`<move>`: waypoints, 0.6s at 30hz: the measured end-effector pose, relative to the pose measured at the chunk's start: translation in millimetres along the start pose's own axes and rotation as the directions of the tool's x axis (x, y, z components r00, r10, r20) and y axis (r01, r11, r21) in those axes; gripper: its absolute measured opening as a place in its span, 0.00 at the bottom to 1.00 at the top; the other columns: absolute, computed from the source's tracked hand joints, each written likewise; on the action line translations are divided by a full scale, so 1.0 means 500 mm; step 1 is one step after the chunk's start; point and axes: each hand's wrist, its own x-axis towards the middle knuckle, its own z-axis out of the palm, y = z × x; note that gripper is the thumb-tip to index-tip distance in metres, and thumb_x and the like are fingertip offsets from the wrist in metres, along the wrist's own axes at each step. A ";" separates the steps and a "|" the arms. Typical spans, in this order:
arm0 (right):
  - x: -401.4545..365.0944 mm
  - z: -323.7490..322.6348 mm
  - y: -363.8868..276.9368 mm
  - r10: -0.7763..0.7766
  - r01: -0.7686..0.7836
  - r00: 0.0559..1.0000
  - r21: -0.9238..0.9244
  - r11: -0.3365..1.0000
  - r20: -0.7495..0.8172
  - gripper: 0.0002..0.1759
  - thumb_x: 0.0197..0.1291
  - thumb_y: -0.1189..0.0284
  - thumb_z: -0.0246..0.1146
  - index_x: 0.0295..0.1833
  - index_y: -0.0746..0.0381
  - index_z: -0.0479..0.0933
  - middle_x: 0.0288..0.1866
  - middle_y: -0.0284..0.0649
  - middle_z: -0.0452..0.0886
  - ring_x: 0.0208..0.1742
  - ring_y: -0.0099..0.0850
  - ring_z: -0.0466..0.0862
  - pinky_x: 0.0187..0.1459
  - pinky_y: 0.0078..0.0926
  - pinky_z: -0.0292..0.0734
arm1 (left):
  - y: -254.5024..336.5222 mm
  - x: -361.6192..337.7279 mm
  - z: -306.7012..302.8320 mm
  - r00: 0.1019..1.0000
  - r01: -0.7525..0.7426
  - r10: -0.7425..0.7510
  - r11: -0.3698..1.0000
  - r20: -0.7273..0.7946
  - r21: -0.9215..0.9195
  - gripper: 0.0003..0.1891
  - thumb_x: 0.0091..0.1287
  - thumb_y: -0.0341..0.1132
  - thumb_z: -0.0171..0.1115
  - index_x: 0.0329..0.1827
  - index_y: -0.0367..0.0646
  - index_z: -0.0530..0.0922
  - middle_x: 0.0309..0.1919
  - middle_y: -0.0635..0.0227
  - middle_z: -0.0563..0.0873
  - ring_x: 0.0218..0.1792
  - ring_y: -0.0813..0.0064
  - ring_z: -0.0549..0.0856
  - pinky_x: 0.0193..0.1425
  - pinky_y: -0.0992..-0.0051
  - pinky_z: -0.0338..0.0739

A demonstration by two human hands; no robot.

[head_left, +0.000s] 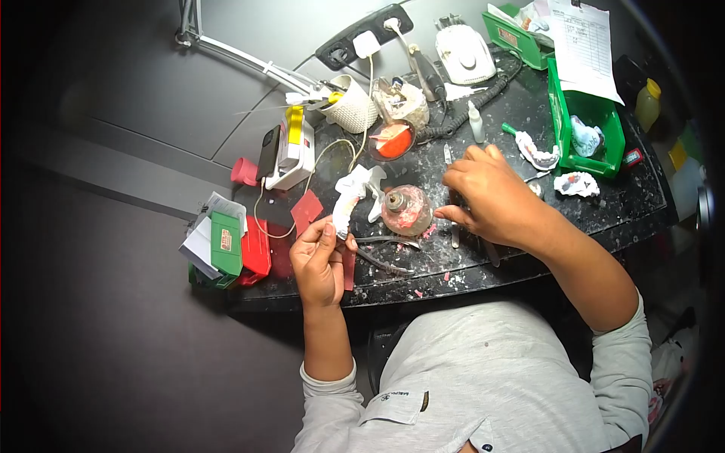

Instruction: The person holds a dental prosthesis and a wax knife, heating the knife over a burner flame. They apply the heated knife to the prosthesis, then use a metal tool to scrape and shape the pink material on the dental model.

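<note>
My left hand [320, 264] is closed on a white plaster dental cast [345, 214], held upright between thumb and fingers. White crumpled tissue [370, 185] lies just behind it. To the right of the cast stands a round glass spirit burner [408, 211] with pink residue on it. Beyond the burner, my right hand [483, 189] hovers with thumb and fingers apart, and I see nothing in its grip. A slim metal tool [455, 238] lies partly hidden under that hand. More metal hand tools [385, 264] rest in front of the burner.
Pink wax sheets [306, 211] lie near my left hand. More plaster casts [537, 152] sit at the right, beside a green bin [589, 162]. A dropper bottle [476, 123], a white woven pot [351, 106] and an orange-filled dish [393, 141] stand behind. Cables cross the bench.
</note>
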 end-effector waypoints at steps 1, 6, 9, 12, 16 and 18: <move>0.000 0.003 -0.001 -0.016 0.015 1.000 -0.005 1.000 -0.024 0.18 0.58 0.59 0.73 0.38 0.65 0.83 0.39 0.43 0.84 0.51 0.41 0.79 0.57 0.39 0.68 | 0.006 0.001 0.006 1.000 0.004 -0.004 1.000 0.000 0.031 0.13 0.75 0.29 0.59 0.54 0.26 0.80 0.38 0.56 0.87 0.32 0.67 0.85 0.39 0.71 0.81; -0.008 0.000 0.004 -0.023 0.023 0.999 -0.005 1.000 -0.034 0.17 0.57 0.60 0.73 0.37 0.64 0.83 0.39 0.43 0.84 0.50 0.41 0.79 0.57 0.39 0.68 | 0.009 0.013 0.038 1.000 -0.001 -0.002 0.994 0.025 0.105 0.12 0.76 0.30 0.58 0.51 0.26 0.81 0.37 0.57 0.87 0.31 0.69 0.84 0.38 0.72 0.79; -0.010 0.005 0.006 -0.037 0.037 0.997 0.006 0.999 -0.070 0.17 0.57 0.60 0.73 0.37 0.64 0.83 0.38 0.43 0.84 0.50 0.41 0.79 0.57 0.39 0.68 | 0.006 0.022 0.052 0.998 -0.017 0.010 0.993 0.059 0.116 0.12 0.76 0.30 0.58 0.52 0.26 0.81 0.37 0.57 0.87 0.30 0.69 0.84 0.37 0.72 0.79; -0.011 0.007 0.009 -0.047 0.047 0.995 -0.006 0.999 -0.085 0.16 0.56 0.61 0.73 0.37 0.64 0.83 0.38 0.43 0.84 0.51 0.41 0.79 0.56 0.38 0.68 | -0.001 0.029 0.059 0.997 -0.023 0.014 0.992 0.076 0.123 0.12 0.76 0.30 0.58 0.52 0.26 0.81 0.37 0.57 0.87 0.31 0.70 0.84 0.37 0.73 0.80; -0.013 0.012 0.013 -0.060 0.060 0.995 -0.007 0.998 -0.084 0.16 0.55 0.61 0.74 0.37 0.64 0.83 0.38 0.43 0.84 0.51 0.40 0.79 0.54 0.39 0.68 | -0.004 0.036 0.076 0.997 -0.032 0.017 0.978 0.074 0.204 0.12 0.76 0.28 0.58 0.53 0.26 0.81 0.38 0.58 0.88 0.31 0.74 0.84 0.38 0.75 0.80; -0.013 0.012 0.013 -0.064 0.064 0.994 -0.003 0.998 -0.089 0.16 0.55 0.61 0.74 0.37 0.64 0.83 0.38 0.43 0.84 0.51 0.40 0.79 0.54 0.39 0.68 | -0.007 0.040 0.083 0.996 -0.049 0.029 0.970 0.084 0.236 0.12 0.76 0.28 0.58 0.53 0.26 0.81 0.38 0.58 0.88 0.31 0.75 0.84 0.38 0.75 0.80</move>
